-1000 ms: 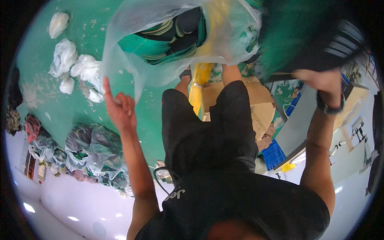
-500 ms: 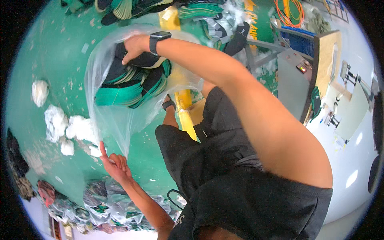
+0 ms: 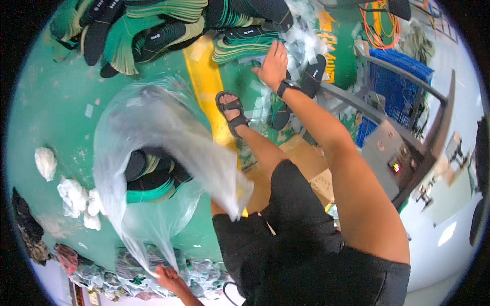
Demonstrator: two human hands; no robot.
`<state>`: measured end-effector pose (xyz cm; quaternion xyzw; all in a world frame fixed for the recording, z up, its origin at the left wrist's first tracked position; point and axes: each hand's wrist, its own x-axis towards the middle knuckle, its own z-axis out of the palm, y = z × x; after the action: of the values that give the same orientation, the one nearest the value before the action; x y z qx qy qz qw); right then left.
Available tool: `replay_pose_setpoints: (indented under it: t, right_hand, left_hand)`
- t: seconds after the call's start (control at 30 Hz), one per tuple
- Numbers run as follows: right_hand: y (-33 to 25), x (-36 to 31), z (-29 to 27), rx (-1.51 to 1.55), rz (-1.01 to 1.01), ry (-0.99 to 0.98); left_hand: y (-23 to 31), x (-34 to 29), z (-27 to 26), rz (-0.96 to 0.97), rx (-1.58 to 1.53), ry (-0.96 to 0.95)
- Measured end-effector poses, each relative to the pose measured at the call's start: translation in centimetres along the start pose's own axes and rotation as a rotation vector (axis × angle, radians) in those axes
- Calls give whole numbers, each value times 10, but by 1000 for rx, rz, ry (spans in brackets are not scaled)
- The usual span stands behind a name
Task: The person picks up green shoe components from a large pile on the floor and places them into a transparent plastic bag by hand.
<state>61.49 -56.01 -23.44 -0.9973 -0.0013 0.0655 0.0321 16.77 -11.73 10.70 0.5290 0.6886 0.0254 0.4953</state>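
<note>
My left hand (image 3: 169, 278), low in the view, is closed on the gathered edge of a large clear plastic bag (image 3: 168, 115). The bag's film stretches up from it, and its loose flap hangs to the right. Inside the bag lie bundles of green and black insoles (image 3: 153, 195), partly hidden by the cloudy film. My right hand (image 3: 274, 66), a dark watch on its wrist, is out of the bag with fingers extended and nothing visible in it. It is next to a fanned bundle of green insoles (image 3: 245, 47) on the floor; whether it touches them I cannot tell.
More insole bundles (image 3: 166, 38) lie across the far floor. White crumpled wads (image 3: 72, 196) are at the left, and filled bags (image 3: 148, 265) line the lower left. A cardboard piece (image 3: 306, 158), a grey control box (image 3: 385, 155) and a blue crate (image 3: 390, 76) are at the right.
My right hand has left the insoles in the bag and reached away to the far bundle. My left hand has drawn the bag's edge lower, and the view has shifted.
</note>
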Motion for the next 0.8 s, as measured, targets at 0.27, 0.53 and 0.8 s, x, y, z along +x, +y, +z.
replay_pose_setpoints:
  t: [0.27, 0.53, 0.8]
  right_hand:
    - [26, 85, 49, -50, -420, -50]
    - [17, 85, 61, -166, -435, 102]
    - [-13, 84, -27, 51, -404, -438]
  left_hand:
    - [29, -35, 71, -104, 86, 170]
    - [9, -34, 62, -188, -38, 98]
    - [-4, -33, 38, -86, -14, 115]
